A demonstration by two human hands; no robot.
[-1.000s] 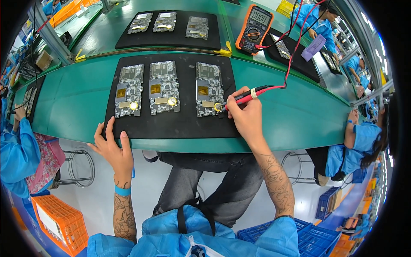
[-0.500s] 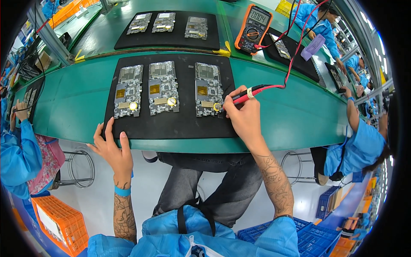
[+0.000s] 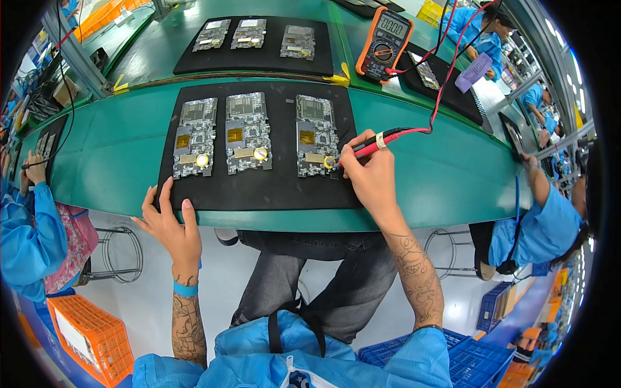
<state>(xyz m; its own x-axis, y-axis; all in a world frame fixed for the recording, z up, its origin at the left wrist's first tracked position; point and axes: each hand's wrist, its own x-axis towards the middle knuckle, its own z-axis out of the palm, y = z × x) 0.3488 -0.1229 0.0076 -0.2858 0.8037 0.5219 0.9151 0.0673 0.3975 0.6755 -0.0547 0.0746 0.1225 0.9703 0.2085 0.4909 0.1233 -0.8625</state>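
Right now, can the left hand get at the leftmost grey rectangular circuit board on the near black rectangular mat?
Probably yes: the left hand is at a near corner of that mat, close to the grey board, with nothing visible between them.

Electronics assembly workshop, green benches [image 3: 427,187], circuit boards [image 3: 247,132], multimeter [image 3: 384,45], blue-coated workers [image 3: 537,226]

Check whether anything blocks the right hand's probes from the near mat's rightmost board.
Nothing visible does. The right hand holds the probes at the round part on the board; the other boards lie to its left. Probe contact is too small to tell.
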